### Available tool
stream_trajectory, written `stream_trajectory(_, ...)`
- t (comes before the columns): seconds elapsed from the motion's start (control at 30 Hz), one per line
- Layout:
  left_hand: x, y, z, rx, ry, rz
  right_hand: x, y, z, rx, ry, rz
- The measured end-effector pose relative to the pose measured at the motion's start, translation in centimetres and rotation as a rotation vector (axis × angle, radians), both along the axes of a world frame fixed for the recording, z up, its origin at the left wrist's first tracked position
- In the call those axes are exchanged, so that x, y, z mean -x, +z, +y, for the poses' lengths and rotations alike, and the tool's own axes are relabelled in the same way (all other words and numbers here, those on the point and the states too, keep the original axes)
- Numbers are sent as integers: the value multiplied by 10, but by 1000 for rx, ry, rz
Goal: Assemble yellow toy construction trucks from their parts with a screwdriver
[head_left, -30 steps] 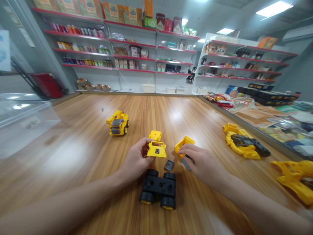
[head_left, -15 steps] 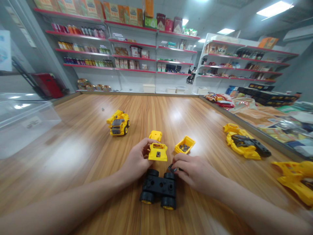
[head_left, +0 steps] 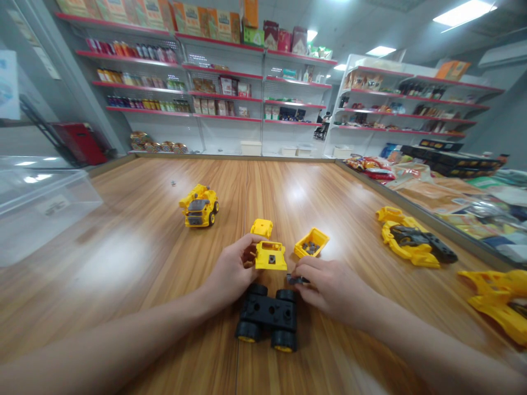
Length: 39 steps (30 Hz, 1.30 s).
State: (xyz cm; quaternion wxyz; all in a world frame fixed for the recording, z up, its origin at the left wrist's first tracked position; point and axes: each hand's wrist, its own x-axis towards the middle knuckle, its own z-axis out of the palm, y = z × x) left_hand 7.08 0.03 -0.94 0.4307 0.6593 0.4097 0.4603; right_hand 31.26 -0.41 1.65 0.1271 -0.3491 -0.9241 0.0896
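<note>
My left hand (head_left: 230, 271) grips a yellow toy cab piece (head_left: 270, 256) just above the wooden table (head_left: 135, 258). My right hand (head_left: 329, 285) pinches a small dark grey flat piece (head_left: 295, 279) next to the cab piece. A black toy chassis (head_left: 267, 317) with four wheels lies on the table right below both hands. Behind the hands lie a small yellow block (head_left: 262, 227) and a yellow toy bucket (head_left: 311, 243) with small dark bits inside.
A whole yellow toy truck (head_left: 198, 205) stands further back on the left. Yellow and black toy parts (head_left: 411, 241) and another yellow part (head_left: 496, 302) lie on the right. A clear plastic box (head_left: 37, 203) sits at the left edge. Shop shelves (head_left: 230, 88) line the back.
My right hand left the yellow bucket, moved to the left and picked up the dark grey piece from the table. My left hand brought the yellow cab piece a little nearer and lower.
</note>
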Motion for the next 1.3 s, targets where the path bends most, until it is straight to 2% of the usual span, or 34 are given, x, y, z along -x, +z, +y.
stream_trajectory(0.13, -1, -1, 2, -6, 25, 23, -2, -2, 1, -24, -73, 77)
stream_trajectory(0.23, -1, -1, 1, -25, 30, 54, 0, 1, -2, -55, -131, 280)
stream_trajectory(0.33, -1, 0, -1, -79, 35, 118, 5, 8, -8, -92, -99, 496)
stream_trajectory(0.43, -1, 1, -4, -175, 40, 208, 11, 13, -16, -84, -53, 595)
stream_trajectory(0.73, -1, 9, -9, -270, -15, 224, 19, 11, -17, -5, -63, 635)
stream_trajectory(0.93, -2, 8, -8, -231, -15, 212, 20, 12, -17, 29, -69, 616)
stream_trajectory(1.3, -1, 10, -10, -264, -14, 250, 22, 7, -17, 43, -77, 599)
